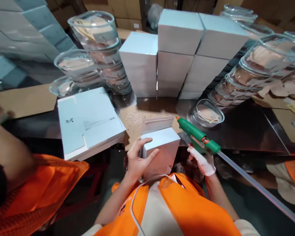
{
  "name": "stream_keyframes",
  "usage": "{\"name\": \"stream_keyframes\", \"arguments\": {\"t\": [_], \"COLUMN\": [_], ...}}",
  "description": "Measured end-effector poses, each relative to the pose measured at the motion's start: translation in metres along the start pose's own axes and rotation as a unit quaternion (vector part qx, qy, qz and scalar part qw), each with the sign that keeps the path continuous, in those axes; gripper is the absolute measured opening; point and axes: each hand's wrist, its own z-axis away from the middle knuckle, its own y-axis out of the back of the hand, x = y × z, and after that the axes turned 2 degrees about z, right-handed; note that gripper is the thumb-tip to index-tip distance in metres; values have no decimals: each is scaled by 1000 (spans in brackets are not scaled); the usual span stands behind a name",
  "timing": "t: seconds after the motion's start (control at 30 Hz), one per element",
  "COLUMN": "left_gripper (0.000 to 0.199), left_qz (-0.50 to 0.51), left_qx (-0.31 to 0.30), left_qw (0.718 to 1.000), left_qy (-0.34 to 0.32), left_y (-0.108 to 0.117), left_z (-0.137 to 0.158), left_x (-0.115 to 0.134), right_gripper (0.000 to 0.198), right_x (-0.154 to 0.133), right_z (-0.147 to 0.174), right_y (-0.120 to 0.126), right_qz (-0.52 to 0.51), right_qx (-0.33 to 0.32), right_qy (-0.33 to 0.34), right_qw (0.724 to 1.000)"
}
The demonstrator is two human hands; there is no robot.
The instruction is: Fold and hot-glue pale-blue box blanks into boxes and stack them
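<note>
My left hand (pixel 140 157) is closed around the left side of a small white box (pixel 161 152), thumb on its near face and fingers over the top. A flap at the box's far side stands up. In my right hand (pixel 203 160), partly covered in white, is a green hot glue gun (pixel 196 132) with an orange nozzle pointing up and left, just right of the flap. A long clear glue stick (pixel 258 185) sticks out of the gun's back end. The nozzle does not touch the box.
White boxes (pixel 175 70) are piled at the back. Stacked glass bowls (pixel 103 49) stand to their left, more glass bowls (pixel 248 73) to the right. Flat white cartons (pixel 90 121) lie on the left. People in orange vests (pixel 36 186) are on both sides. A white cable (pixel 135 203) crosses my front.
</note>
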Motion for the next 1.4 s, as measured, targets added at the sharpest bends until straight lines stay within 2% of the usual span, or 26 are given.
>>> {"name": "stream_keyframes", "arguments": {"t": [0.1,0.2,0.3,0.37,0.4,0.47,0.5,0.57,0.63,0.67,0.73,0.8,0.87,0.93,1.0,1.07,1.13,1.17,1.27,1.4], "left_gripper": [33,33,33,35,36,38,38,38,41,44,49,52,61,69,51,27,28,28,22,27], "left_qz": [24,50,59,60,61,67,72,84,86,82,81,124,198,245,236,202,184,185,189,162], "left_qx": [-4,-4,-2,-7,-11,-21,-28,-43,-51,-47,-33,-10,14,18,-4,-26,-33,-36,-53,-73], "left_qw": [1000,999,998,998,998,997,997,995,994,994,994,990,978,966,966,972,976,976,974,975], "left_qy": [7,-3,1,-3,-9,-23,-29,-37,-44,-48,-59,-64,-70,-80,-103,-115,-112,-108,-111,-134], "left_y": [1,1,1,2,1,1,0,-2,-3,-4,-6,-9,-12,-12,-9,-4,0,2,5,3], "left_z": [1,1,0,-2,-3,-5,-6,-7,-7,-7,-8,-11,-16,-22,-26,-27,-28,-29,-33,-42], "left_x": [-6,-9,-12,-14,-14,-15,-15,-13,-10,-9,-6,-6,-7,-10,-14,-17,-18,-17,-14,-8], "right_gripper": [54,62,60,55,51,37,34,44,53,56,59,65,81,91,80,53,30,25,22,20], "right_x": [-4,-8,-11,-16,-20,-32,-40,-53,-61,-62,-57,-49,-42,-40,-44,-51,-56,-56,-53,-46], "right_z": [-27,-56,-74,-75,-72,-64,-60,-52,-49,-48,-48,-48,-47,-45,-43,-42,-42,-42,-43,-44], "right_y": [-16,-28,-20,-9,-4,-1,-4,-16,-30,-36,-41,-37,-27,-17,-12,-14,-19,-21,-25,-27], "right_qz": [-22,17,86,140,162,152,120,19,-85,-122,-161,-150,-115,-69,-14,38,65,69,61,50], "right_qx": [-31,-54,-37,-14,6,38,27,-54,-138,-151,-125,-120,-179,-258,-291,-288,-289,-292,-277,-240], "right_qy": [-47,-98,-110,-108,-96,-32,7,55,39,25,23,66,142,225,295,361,414,431,444,452], "right_qw": [998,994,990,984,982,987,992,997,986,981,979,979,967,937,910,886,861,851,850,857]}}
